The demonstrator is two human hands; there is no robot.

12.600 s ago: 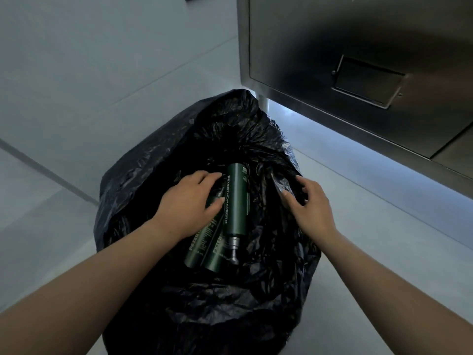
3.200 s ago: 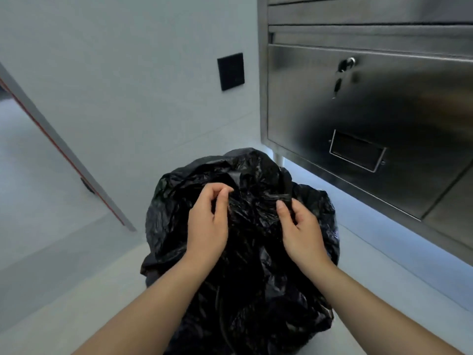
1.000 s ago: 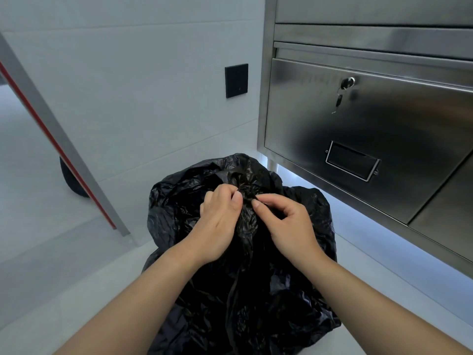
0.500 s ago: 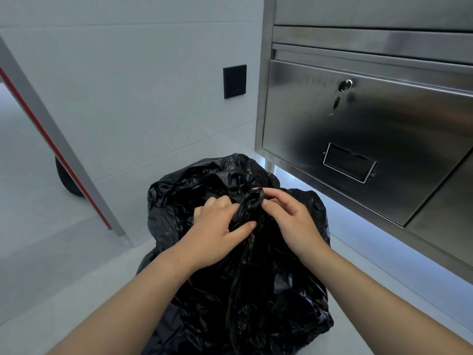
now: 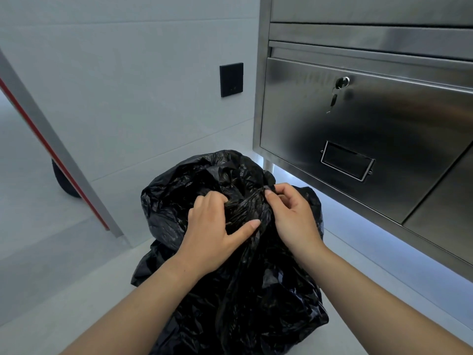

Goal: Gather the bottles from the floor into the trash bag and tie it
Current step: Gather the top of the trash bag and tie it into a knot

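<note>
Black plastic fills the middle of the view: the bag [image 5: 230, 303] is stood on the pale floor [image 5: 64, 303], just in front of a white wall [image 5: 128, 98] and beside a steel cabinet [image 5: 396, 149]. Its mouth is drawn together into a twisted neck [image 5: 245, 210] at the top, and this neck is held between both hands. The left hand [image 5: 212, 237] is laid over the neck from the left, its fingers curled into the gathered plastic and its thumb [image 5: 249, 225] stretched across beneath the twist. The right hand [image 5: 294, 219] is set against the neck from the right, its fingers bent and the plastic pinched at their tips. Whether a knot is finished cannot be told. What lies inside the bag is hidden by the plastic; the sides are seen crumpled and bulging.

On the cabinet's drawer front, a lock [image 5: 343, 82] is seen with a key hung from it, and a framed label holder [image 5: 346, 162] is fixed lower down. A strip of bluish light [image 5: 384, 242] is cast on the floor under the cabinet. A black square plate [image 5: 231, 79] is mounted on the wall, left of the cabinet. At the far left, a slanted grey post [image 5: 51, 139] edged with a red stripe is seen, and a dark wheel [image 5: 61, 180] is partly hidden behind it.
</note>
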